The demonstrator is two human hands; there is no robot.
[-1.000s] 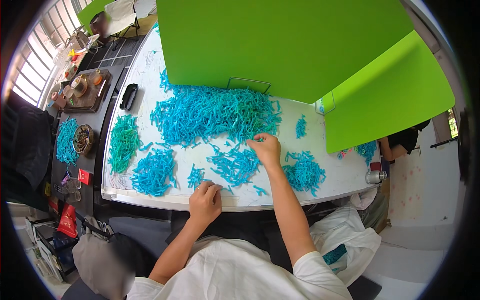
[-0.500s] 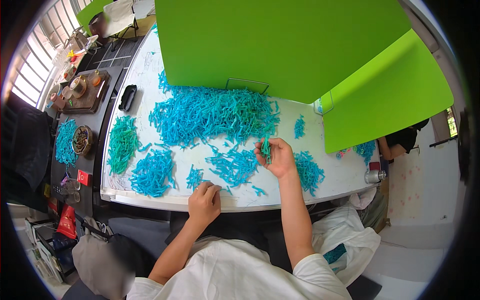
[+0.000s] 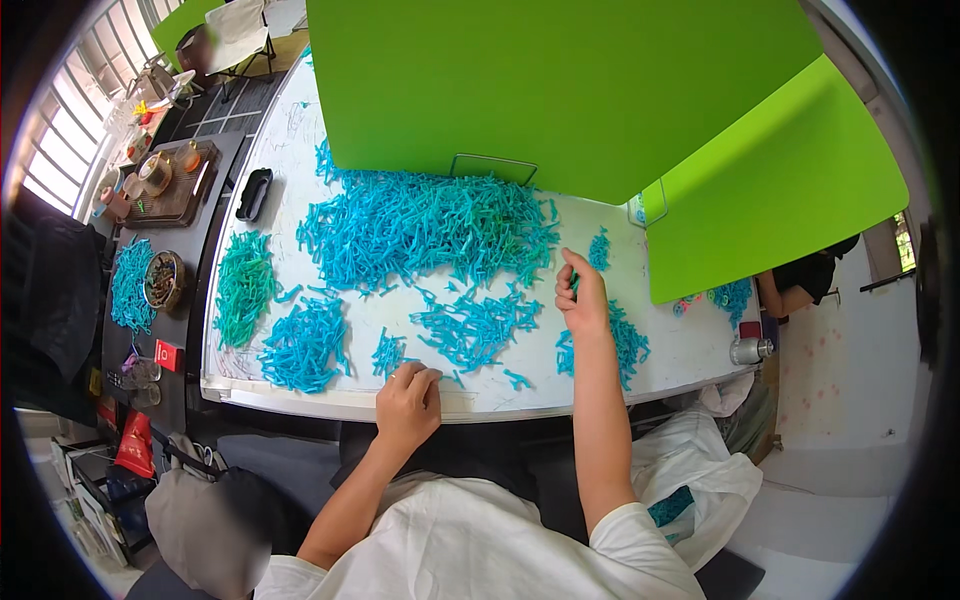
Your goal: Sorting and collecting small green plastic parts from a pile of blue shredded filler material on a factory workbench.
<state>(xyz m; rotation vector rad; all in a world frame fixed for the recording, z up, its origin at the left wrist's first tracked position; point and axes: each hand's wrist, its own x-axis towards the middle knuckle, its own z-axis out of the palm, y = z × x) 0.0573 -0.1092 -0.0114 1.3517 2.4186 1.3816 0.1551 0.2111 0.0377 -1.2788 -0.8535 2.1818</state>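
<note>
A: Head view, looking down on a white tabletop [image 3: 640,345] strewn with short blue plastic strips. The big tangled heap of blue strips [image 3: 425,225] sits far, against the bright green board [image 3: 560,90].

B: And nearer, smaller piles: a tidy blue bundle [image 3: 300,345] near left, a greener teal pile [image 3: 243,288] beside it, a loose scatter [image 3: 470,325] in the middle.

A: So I'd judge the sorting partly done. Several piles made, the large heap barely dented.

B: Right hand [image 3: 583,298] is raised just above the tabletop, right of the scatter, fingers curled together. Whether it's pinching a strip, I cannot tell.

A: Left hand [image 3: 408,405] rests at the near edge, fingers bent and narrow, tips touching the surface by a small clump [image 3: 390,352]; nothing visibly held.

B: Another small pile [image 3: 625,345] lies just right of the right wrist. The pieces look thin, stiff, slightly glossy, all much the same length.
</note>
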